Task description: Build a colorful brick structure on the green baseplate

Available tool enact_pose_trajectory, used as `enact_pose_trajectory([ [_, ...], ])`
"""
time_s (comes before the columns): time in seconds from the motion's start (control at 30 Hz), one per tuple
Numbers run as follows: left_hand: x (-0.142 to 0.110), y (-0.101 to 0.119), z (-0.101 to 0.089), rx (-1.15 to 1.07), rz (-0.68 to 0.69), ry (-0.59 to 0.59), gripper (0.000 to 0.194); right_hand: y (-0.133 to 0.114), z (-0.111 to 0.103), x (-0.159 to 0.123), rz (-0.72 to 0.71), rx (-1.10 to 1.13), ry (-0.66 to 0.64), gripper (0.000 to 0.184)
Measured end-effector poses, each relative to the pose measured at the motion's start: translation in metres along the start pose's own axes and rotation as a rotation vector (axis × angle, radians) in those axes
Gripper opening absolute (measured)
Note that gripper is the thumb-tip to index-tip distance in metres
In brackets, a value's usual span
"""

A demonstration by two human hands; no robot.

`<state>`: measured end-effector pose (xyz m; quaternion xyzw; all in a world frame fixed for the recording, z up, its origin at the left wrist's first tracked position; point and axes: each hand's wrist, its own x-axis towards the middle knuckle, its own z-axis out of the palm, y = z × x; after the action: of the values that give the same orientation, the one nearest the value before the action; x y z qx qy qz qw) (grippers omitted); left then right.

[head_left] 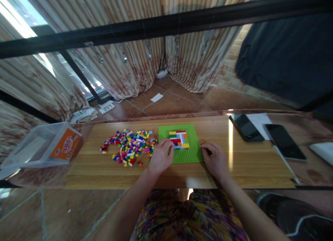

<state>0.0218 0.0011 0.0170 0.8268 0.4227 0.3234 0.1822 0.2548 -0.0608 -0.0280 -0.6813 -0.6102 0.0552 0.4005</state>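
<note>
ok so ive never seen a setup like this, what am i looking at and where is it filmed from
There's no machine here: it's a person working with two bare hands. The single picture comes from a camera worn on their head, looking forward and down.

On the wooden tabletop is a loose pile of small toy bricks. Beside it lies a green plate with a colourful patch of bricks on it. A clear plastic box sits at the far left, and two phones lie to the right.

The left hand is by that patch; the right hand is at the plate's right edge. Whether either holds a brick is too small to tell.
</note>
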Motion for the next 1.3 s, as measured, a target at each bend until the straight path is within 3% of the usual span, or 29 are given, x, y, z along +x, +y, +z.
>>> enact_pose_trajectory([
  [0.17,-0.002,0.001,0.002,-0.067,-0.047,0.024,0.013,0.001,0.001,0.0,-0.004,-0.005,-0.004,0.016],
  [0.5,-0.001,0.002,0.006,0.013,-0.134,0.034,0.014,0.003,0.002,-0.001,-0.015,0.003,0.014,0.016],
  [0.77,0.01,0.018,0.009,0.295,-0.192,-0.012,0.023,0.001,0.001,0.0,-0.01,-0.002,0.01,0.016],
  [0.93,0.019,0.025,0.013,0.377,-0.183,-0.08,0.016,0.001,0.0,0.0,-0.023,-0.002,0.007,0.016],
  [1.3,0.007,0.006,0.005,0.048,-0.104,0.022,0.01,0.002,0.001,0.0,-0.032,0.0,0.011,0.015],
])
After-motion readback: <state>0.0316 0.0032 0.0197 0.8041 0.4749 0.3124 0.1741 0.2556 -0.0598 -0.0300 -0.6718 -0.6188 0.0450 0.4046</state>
